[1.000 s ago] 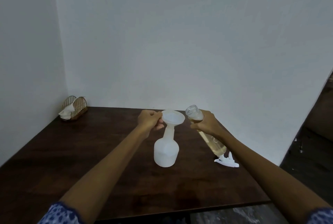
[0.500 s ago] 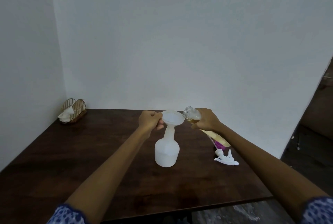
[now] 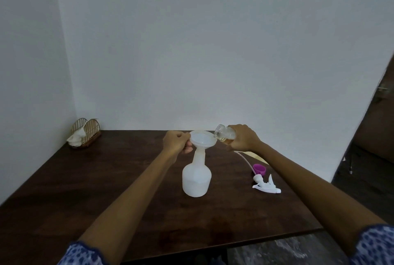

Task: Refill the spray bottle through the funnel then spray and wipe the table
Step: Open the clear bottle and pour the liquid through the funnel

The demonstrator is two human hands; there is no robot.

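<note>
The white spray bottle (image 3: 196, 176) stands upright on the dark wooden table (image 3: 102, 179) with a white funnel (image 3: 202, 138) seated in its neck. The left hand (image 3: 176, 141) pinches the funnel's rim, fingers curled and pressed together at its left edge. Just right of the funnel, the right hand (image 3: 243, 137) has its fingers wrapped round a clear refill bottle (image 3: 225, 133) tipped nearly level, mouth at the funnel's rim, amber liquid inside. Below that hand on the table lie a purple cap (image 3: 259, 169) and the white spray trigger head (image 3: 265, 184). A wire napkin holder (image 3: 85, 132) sits far left of the left fingers.
</note>
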